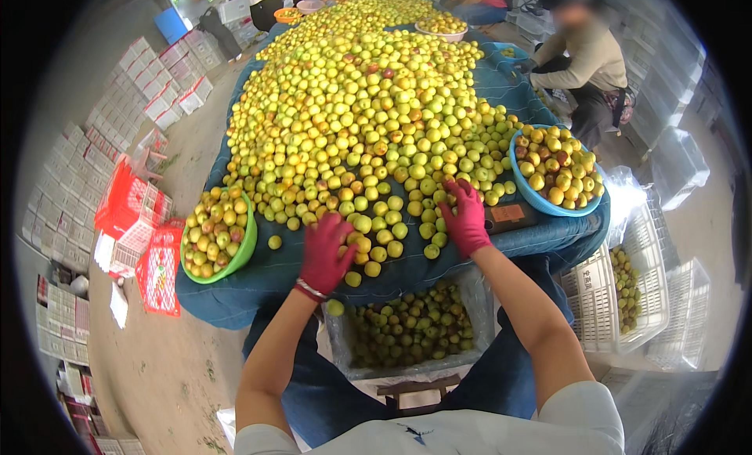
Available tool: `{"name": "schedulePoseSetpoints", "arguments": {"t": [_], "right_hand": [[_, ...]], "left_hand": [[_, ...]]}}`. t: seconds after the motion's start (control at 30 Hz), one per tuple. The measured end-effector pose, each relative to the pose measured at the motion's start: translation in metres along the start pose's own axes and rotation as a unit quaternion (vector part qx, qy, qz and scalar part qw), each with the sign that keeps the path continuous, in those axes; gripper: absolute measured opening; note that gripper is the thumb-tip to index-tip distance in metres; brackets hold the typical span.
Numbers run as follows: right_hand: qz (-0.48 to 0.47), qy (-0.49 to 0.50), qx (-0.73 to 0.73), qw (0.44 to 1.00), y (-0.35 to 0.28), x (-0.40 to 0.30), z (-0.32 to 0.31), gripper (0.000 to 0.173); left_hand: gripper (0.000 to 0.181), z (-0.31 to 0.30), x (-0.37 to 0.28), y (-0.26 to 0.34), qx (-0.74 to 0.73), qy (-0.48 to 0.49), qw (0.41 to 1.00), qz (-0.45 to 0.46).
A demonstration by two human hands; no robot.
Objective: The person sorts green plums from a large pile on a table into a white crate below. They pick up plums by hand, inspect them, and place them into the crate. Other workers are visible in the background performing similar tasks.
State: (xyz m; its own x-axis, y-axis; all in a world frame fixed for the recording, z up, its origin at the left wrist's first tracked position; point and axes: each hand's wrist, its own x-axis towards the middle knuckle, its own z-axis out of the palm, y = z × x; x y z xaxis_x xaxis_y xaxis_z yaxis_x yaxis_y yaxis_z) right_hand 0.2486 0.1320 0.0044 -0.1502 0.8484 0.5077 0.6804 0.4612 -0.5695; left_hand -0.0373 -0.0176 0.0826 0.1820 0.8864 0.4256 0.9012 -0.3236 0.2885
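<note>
A broad heap of small round yellow-green fruits [352, 108], some blushed red, covers the blue cloth-topped table [270, 296]. My left hand [324, 252], in a magenta glove, rests palm down among loose fruits near the front edge, its thumb spread from its fingers. Farther right, my right hand [466, 217], gloved alike, touches the near fringe of the heap with its fingers apart. Neither hand shows a fruit firmly gripped. Below the edge, between my knees, a plastic-lined crate [482, 305] holds darker green fruits. One green fruit [335, 307] shows under my left wrist, by the crate's rim.
A green basin [249, 243] and a blue basin [529, 188] of fruit flank me. An orange-labelled dark object [508, 215] lies beside my right hand. White crates [593, 302] stand at right, red crates [158, 273] at left. A co-worker [587, 61] sits at the right side.
</note>
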Motion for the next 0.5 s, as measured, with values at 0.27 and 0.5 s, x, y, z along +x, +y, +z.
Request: {"name": "schedulePoseSetpoints", "arguments": {"t": [0.27, 0.5], "right_hand": [[0.017, -0.01, 0.017, 1.0, 0.006, 0.012, 0.034, 0.048], [-0.1, -0.04, 0.047, 0.993, -0.036, 0.006, 0.057, 0.047]], "left_hand": [[0.029, 0.015, -0.061, -0.058, -0.215, 0.135, 0.899, -0.357], [0.035, 0.055, -0.037, -0.05, -0.335, 0.115, 0.903, -0.244]]}}
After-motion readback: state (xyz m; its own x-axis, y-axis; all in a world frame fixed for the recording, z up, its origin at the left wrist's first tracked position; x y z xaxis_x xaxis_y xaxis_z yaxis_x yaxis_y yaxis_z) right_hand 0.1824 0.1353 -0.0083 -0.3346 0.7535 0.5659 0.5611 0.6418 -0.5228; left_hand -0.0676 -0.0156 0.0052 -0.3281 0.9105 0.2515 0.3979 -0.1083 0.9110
